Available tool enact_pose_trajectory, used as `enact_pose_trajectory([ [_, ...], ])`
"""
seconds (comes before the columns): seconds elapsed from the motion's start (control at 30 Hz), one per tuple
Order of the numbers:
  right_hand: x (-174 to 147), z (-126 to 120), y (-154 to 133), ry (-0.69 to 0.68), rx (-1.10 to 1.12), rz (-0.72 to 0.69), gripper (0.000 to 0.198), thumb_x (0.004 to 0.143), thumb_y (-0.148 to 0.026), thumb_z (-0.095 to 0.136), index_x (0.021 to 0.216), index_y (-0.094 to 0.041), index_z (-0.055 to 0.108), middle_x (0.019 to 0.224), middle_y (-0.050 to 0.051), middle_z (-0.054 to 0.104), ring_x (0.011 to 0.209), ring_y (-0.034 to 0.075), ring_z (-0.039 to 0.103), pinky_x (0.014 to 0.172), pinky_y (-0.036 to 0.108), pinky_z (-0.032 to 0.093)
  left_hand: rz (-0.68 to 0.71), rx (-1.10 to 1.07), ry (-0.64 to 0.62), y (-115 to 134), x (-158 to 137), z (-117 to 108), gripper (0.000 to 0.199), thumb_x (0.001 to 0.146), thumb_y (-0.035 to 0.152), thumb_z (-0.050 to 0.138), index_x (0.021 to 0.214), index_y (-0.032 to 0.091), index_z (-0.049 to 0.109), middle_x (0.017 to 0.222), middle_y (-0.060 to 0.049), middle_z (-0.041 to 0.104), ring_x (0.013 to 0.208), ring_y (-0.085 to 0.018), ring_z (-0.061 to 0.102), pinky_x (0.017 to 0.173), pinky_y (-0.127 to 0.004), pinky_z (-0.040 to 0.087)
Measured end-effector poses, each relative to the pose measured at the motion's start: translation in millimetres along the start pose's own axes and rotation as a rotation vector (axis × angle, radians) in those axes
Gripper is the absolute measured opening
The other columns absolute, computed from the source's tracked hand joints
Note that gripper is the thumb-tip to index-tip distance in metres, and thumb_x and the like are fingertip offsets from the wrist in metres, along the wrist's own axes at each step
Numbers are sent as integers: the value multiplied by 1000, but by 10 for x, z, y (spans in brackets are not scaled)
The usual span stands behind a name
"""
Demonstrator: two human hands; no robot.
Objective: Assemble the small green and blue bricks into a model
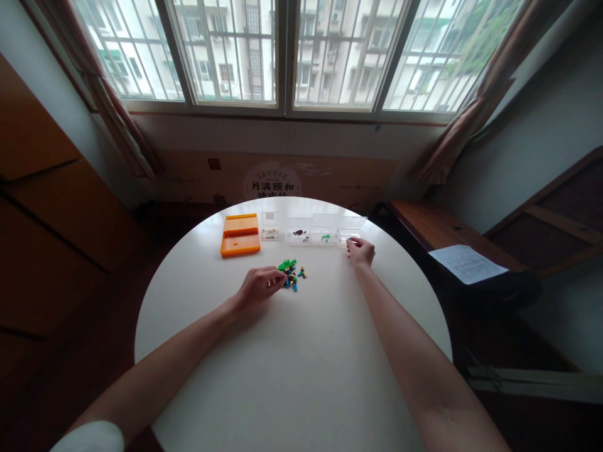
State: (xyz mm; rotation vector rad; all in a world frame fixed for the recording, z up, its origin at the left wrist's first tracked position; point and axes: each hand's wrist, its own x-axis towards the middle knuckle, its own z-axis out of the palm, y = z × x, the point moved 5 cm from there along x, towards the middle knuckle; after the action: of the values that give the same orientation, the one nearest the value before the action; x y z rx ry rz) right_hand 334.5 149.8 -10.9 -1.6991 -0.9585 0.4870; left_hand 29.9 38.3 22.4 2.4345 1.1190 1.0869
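Observation:
A small heap of toy building pieces, green, blue, brown and tan, lies on the white table. My left hand is at the heap's left side with its fingertips drawn together at the pieces; whatever is between them is too small to make out. Farther right, my right hand is at the front edge of a clear plastic box. Its fingers are curled and closed, and anything they hold is hidden. Other clear boxes stand alongside, holding cream pieces, dark brown pieces and green pieces.
An orange box lies opened at the table's back left, a small orange piece inside. The round white table reaches toward me. Right of it, a paper sheet rests near a wooden bench. Barred windows are behind.

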Motion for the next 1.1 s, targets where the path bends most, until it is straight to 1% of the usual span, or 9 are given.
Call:
enact_pose_trajectory([
  [0.13, -109, 7, -46, -6, -65, -123, 32, 72, -32, 58, 95, -14, 69, 73, 7, 69, 60, 16, 62, 58, 26, 50, -2, -4, 2, -18, -6, 13, 19, 85, 26, 54, 78, 16, 68, 66, -1, 64, 51, -7, 53, 52, -17, 40],
  [0.23, -276, 71, -118, -57, -51, -193, 31, 73, -33, 57, 92, -13, 69, 73, 8, 68, 63, 17, 62, 62, 27, 49, -10, -4, 4, -44, -15, 21, 18, 84, 25, 54, 78, 16, 68, 65, -1, 64, 50, -7, 52, 52, -16, 39],
  [0.3, -432, 165, -188, -151, 5, -254, 29, 73, -33, 56, 88, -12, 69, 73, 8, 68, 62, 17, 60, 60, 27, 48, -23, 15, 2, -64, -22, 22, 18, 84, 25, 55, 77, 15, 69, 63, 0, 63, 50, -7, 51, 52, -16, 38],
  [0.43, -794, 401, -328, -440, 144, -355, 28, 75, -34, 57, 86, -11, 69, 72, 8, 67, 58, 15, 57, 55, 25, 47, -62, 67, 4, -92, -33, 19, 20, 83, 26, 55, 76, 14, 70, 54, 1, 58, 47, -6, 47, 50, -16, 34],
  [0.5, -951, 464, -387, -519, 149, -404, 24, 76, -31, 57, 86, -12, 68, 72, 6, 66, 56, 13, 55, 54, 24, 46, -76, 84, 6, -98, -38, 18, 21, 83, 27, 55, 75, 14, 70, 51, 2, 55, 45, -6, 44, 48, -16, 32],
  [0.63, -1181, 451, -502, -537, 73, -602, 14, 77, -21, 56, 78, -14, 68, 77, 5, 62, 57, 10, 54, 59, 24, 46, -98, 90, 4, -117, -44, 21, 25, 84, 30, 54, 76, 13, 70, 49, 2, 52, 44, -6, 40, 47, -16, 29],
  [0.73, -1279, 419, -531, -555, 13, -695, 12, 78, -17, 56, 80, -15, 68, 79, 4, 58, 60, 10, 54, 62, 24, 45, -101, 84, -5, -132, -48, 28, 25, 84, 31, 54, 77, 14, 70, 49, 3, 52, 44, -6, 39, 47, -17, 28],
  [0.9, -1356, 441, -533, -638, -63, -762, 12, 79, -16, 56, 84, -17, 67, 85, 3, 55, 66, 10, 53, 63, 23, 44, -99, 86, -34, -138, -50, 48, 24, 84, 30, 54, 77, 14, 70, 48, 3, 51, 43, -5, 37, 47, -17, 27],
  [1.1, -1390, 474, -542, -700, -103, -775, 9, 79, -19, 58, 79, -18, 66, 85, 2, 52, 61, 8, 49, 62, 22, 42, -87, 90, -40, -136, -60, 60, 23, 84, 30, 54, 78, 15, 70, 49, 3, 52, 42, -5, 38, 47, -17, 28],
])
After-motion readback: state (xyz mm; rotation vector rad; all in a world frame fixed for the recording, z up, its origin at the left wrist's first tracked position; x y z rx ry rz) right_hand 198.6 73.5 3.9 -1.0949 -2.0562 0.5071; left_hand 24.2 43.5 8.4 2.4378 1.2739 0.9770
